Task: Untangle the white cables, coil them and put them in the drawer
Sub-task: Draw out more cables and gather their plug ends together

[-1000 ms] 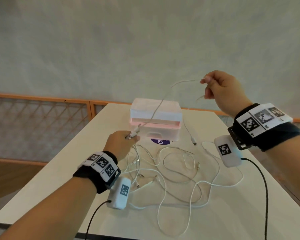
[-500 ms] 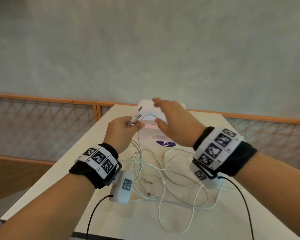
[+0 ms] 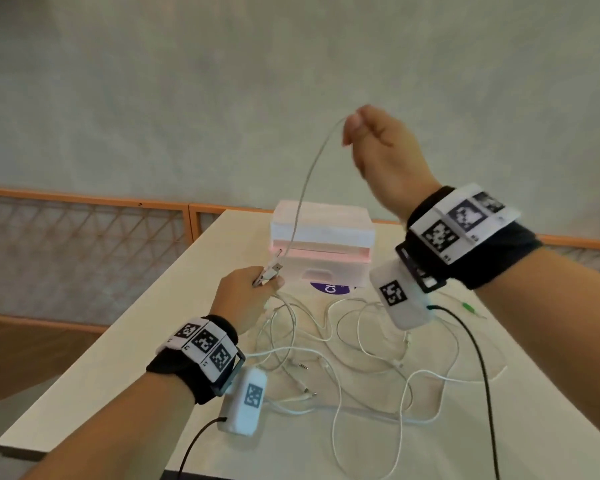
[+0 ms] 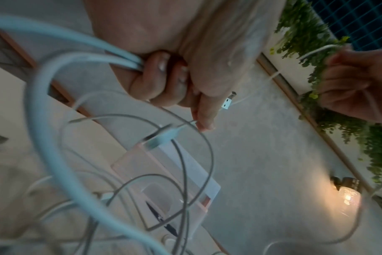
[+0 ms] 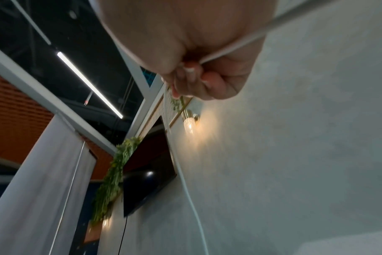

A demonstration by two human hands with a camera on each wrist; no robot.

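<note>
A tangle of white cables (image 3: pixel 343 344) lies spread over the white table (image 3: pixel 125 358). My left hand (image 3: pixel 257 289) hovers low in front of the drawer unit and grips one cable near its USB plug (image 3: pixel 274 269), with further strands running through its curled fingers (image 4: pixel 161 82). That cable (image 3: pixel 309 181) rises in an arc to my right hand (image 3: pixel 364 133), which is raised high and pinches it between thumb and fingers (image 5: pixel 192 75). The white and pink drawer unit (image 3: pixel 323 237) stands behind the tangle, with its drawer (image 3: pixel 326 268) pulled partly out.
A purple round label (image 3: pixel 329 289) lies in front of the drawer. A green-tipped plug (image 3: pixel 468 308) rests at the right of the table. An orange lattice railing (image 3: pixel 84 230) runs behind the table, before a grey wall. Black sensor leads hang from both wrists.
My right hand was raised, came down over the drawer beside the left hand, and is now up again, drawing the cable taut. The left hand dropped slightly, holding the plug end throughout.
</note>
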